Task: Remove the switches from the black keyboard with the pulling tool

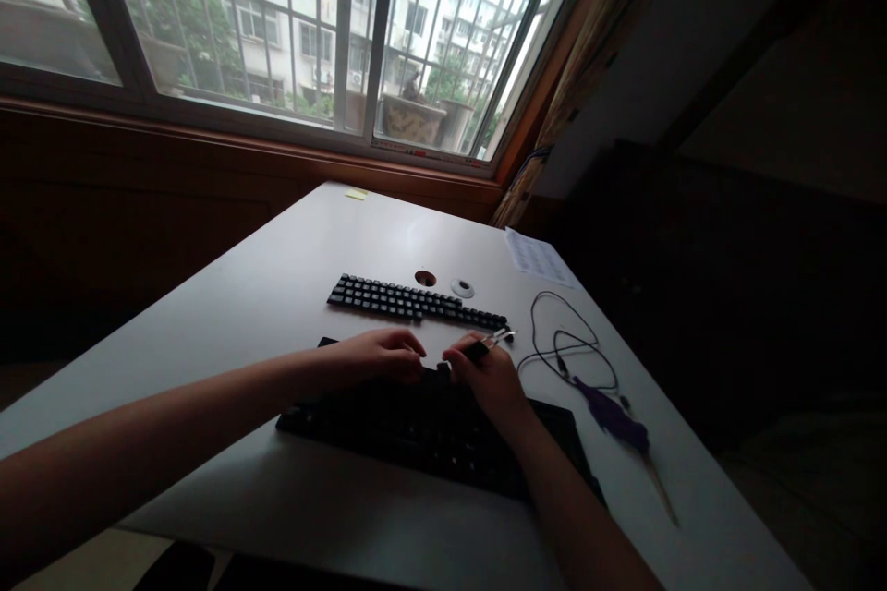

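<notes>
A black keyboard (408,434) lies on the white desk in front of me, its details dark in the shade. My left hand (384,355) is over its far edge, fingers bent with a gap between index finger and thumb; nothing shows in it. My right hand (491,380) is closed around a keycap puller (478,350) with a black handle, its wire prongs pointing away to the upper right. A small dark piece, perhaps a keycap (443,370), is by the right fingertips; whether they touch it I cannot tell. Beyond the hands lie rows of loose black keycaps (388,297).
A cable (596,343) curls on the right beside a purple item with a thin stick (620,420). Behind the keycaps are a round desk hole (425,278) and a ring-shaped cover (462,288). Printed paper (539,257) and yellow notes (356,194) lie at the far edge.
</notes>
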Demonstrator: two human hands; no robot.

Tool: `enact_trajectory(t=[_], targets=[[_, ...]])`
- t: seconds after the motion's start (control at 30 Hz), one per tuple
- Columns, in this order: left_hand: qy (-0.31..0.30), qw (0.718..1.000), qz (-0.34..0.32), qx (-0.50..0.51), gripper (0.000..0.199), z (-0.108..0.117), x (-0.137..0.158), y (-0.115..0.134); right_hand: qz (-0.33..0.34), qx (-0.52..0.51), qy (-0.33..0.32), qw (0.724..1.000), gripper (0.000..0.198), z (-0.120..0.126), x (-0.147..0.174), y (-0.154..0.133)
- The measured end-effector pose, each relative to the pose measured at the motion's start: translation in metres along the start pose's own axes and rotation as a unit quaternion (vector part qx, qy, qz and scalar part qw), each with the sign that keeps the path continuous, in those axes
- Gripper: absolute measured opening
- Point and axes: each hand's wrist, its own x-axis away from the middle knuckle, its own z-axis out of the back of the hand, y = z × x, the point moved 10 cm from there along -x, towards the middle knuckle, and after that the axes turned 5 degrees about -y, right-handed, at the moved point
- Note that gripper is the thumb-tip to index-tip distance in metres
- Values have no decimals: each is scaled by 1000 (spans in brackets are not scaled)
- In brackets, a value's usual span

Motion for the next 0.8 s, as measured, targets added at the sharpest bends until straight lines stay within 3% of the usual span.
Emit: enact_trajectory(t=[0.1, 0.23, 0.8], targets=[[-5, 996, 5, 91, 29, -7, -12, -3, -4, -15, -6, 1000, 28, -5, -6, 3], [-20, 990, -8, 140, 31, -11, -17, -3, -5, -51, -11, 999, 27, -12, -6, 5], [-26, 991, -14, 134, 44, -3, -19, -12, 17, -67, -24, 997, 22, -18, 0, 5]])
